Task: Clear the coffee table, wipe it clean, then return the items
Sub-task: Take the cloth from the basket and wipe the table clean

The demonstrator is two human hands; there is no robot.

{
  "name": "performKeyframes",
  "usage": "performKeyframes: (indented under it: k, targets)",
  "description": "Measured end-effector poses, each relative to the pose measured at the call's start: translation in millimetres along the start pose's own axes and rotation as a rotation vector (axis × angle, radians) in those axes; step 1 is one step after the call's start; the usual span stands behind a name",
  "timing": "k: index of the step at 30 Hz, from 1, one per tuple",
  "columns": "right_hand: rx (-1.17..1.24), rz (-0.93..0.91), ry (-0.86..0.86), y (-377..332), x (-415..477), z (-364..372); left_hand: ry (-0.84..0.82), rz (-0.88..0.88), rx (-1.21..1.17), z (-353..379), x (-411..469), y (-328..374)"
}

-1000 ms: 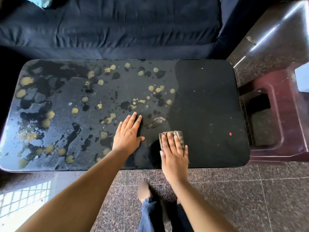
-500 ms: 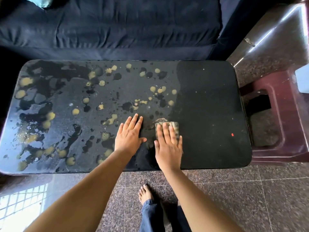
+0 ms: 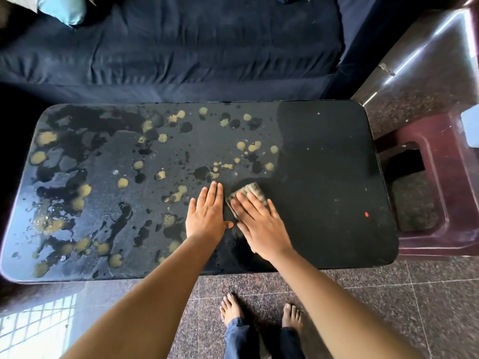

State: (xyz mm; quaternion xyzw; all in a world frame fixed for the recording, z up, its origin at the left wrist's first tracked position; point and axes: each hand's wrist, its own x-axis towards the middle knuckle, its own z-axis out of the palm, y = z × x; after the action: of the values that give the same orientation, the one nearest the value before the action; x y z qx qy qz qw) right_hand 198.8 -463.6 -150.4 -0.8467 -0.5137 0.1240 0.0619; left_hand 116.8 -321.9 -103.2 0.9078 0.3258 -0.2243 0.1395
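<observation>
The black coffee table [image 3: 337,156] fills the middle of the head view. Its left and centre are wet, with dark patches and several yellowish blobs [image 3: 121,182]; its right part is plain black. My right hand [image 3: 259,224] lies flat on a folded beige cloth [image 3: 250,193], pressing it onto the tabletop near the centre front. Only the cloth's far end shows past my fingers. My left hand [image 3: 207,216] rests flat on the table just left of it, fingers together, holding nothing.
A dark blue sofa [image 3: 194,47] runs along the table's far side, with a teal cushion [image 3: 67,9] at its top left. A maroon plastic stool [image 3: 440,193] stands against the table's right end. My bare feet [image 3: 233,309] are on the granite floor in front.
My right hand has pushed the cloth away from the front edge and slightly left, toward the table's centre. My left hand has stayed flat in nearly the same spot.
</observation>
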Motion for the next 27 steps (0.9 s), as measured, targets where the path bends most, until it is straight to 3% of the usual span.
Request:
performKeyframes:
  k: [2,6,8,10,13,14,15,18,20,25,27]
  targets:
    - [-0.039,-0.064,-0.017,23,-8,-4,-0.013,0.001,0.011,-1,1,0]
    - [0.059,0.368,0.083,12,30,-7,-0.027,0.004,0.018,-1,3,1]
    - [0.097,0.433,0.104,-8,46,-5,-0.022,-0.007,0.011,0,4,0]
    - [0.075,0.275,0.088,-8,40,-3,-0.016,-0.012,0.011,1,3,-1]
    - [-0.072,-0.148,-0.003,33,17,-8,-0.014,-0.009,0.015,0,5,-2]
    - [-0.111,-0.181,-0.015,47,14,-9,-0.024,-0.005,0.009,-2,6,-2]
    - [-0.113,-0.11,-0.01,55,13,-10,-0.035,-0.003,0.008,-4,6,-1]
    - [0.028,0.384,0.106,48,38,-11,-0.055,-0.016,0.022,-11,12,1]
    - [0.073,0.49,0.138,25,57,-12,-0.072,-0.046,0.024,-15,16,2]
    - [-0.039,-0.084,0.033,32,25,-10,-0.103,-0.071,0.038,-22,26,0]
    - [-0.058,-0.073,0.039,55,13,-11,-0.123,-0.066,0.055,-25,29,-2]
